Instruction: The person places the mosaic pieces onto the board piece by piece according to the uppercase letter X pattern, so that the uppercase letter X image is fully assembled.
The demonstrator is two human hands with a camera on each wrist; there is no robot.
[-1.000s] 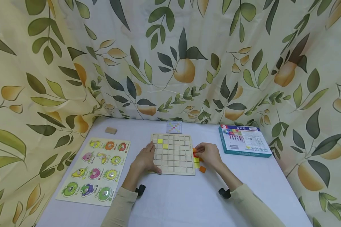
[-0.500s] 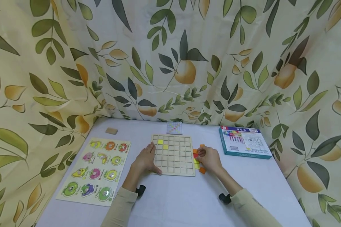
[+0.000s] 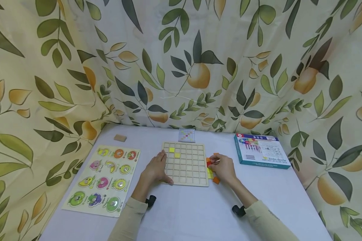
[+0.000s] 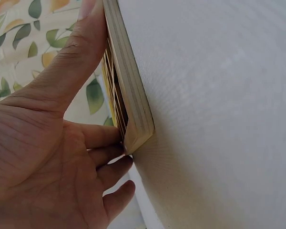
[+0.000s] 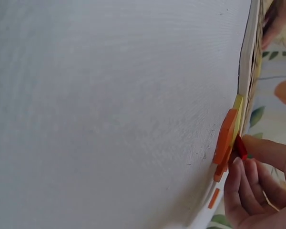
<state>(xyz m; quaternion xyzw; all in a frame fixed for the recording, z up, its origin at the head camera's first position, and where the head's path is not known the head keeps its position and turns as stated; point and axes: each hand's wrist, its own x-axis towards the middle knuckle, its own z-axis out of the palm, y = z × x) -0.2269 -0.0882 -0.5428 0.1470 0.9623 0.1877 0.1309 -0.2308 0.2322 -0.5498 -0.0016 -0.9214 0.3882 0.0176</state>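
Observation:
A square wooden grid board (image 3: 187, 167) lies on the white table, with two yellow tiles (image 3: 177, 155) in cells near its far left. My left hand (image 3: 154, 170) rests against the board's left side, fingers extended; in the left wrist view its thumb (image 4: 71, 62) lies along the near edge. Just right of the board, my right hand (image 3: 224, 169) pinches a red tile (image 5: 240, 147) between thumb and fingertips. Loose orange tiles (image 3: 216, 180) and yellow tiles (image 3: 210, 173) lie beside that hand, which partly covers them.
A fruit puzzle board (image 3: 101, 180) lies at left, with a small wooden block (image 3: 120, 138) behind it. A patterned card (image 3: 186, 135) sits behind the grid board. The flat box (image 3: 261, 151) stands at back right. Floral curtains (image 3: 157, 67) enclose the table.
My right hand has shifted slightly right and nearer, uncovering orange tiles at the far end of the loose group. My left hand stays at the board.

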